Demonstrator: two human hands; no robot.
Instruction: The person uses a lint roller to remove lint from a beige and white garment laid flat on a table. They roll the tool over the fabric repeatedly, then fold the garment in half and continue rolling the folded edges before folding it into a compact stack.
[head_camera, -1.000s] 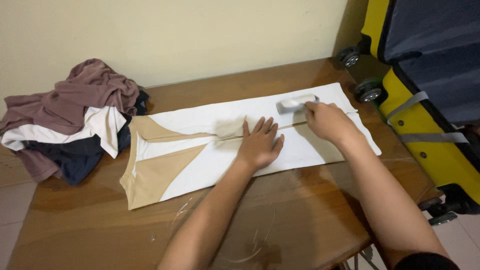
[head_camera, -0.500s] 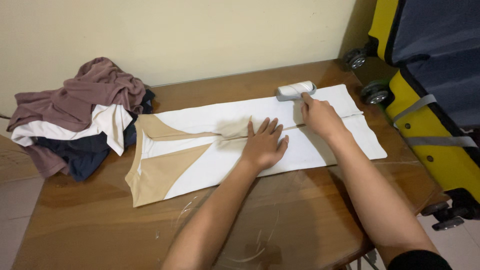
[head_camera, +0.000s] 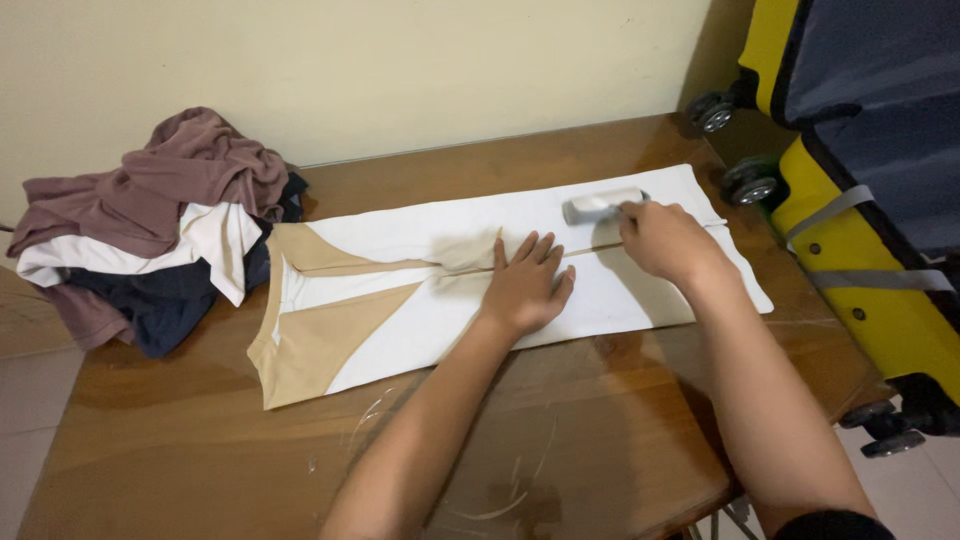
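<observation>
Pressing flat on soft white-and-tan folded cloth, my left hand lies open — my right hand grips a small grey roller on the glossy wooden table.

Both forearms reach forward, bare. The left hand lies flat, palm down, fingers spread. The right hand is curled closed, knuckles up, wrist slightly bent.

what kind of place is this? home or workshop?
Most likely a room in a home: a wooden table against a plain wall, a heap of clothes on it, and a yellow wheeled suitcase beside it. No workshop gear shows.
</observation>
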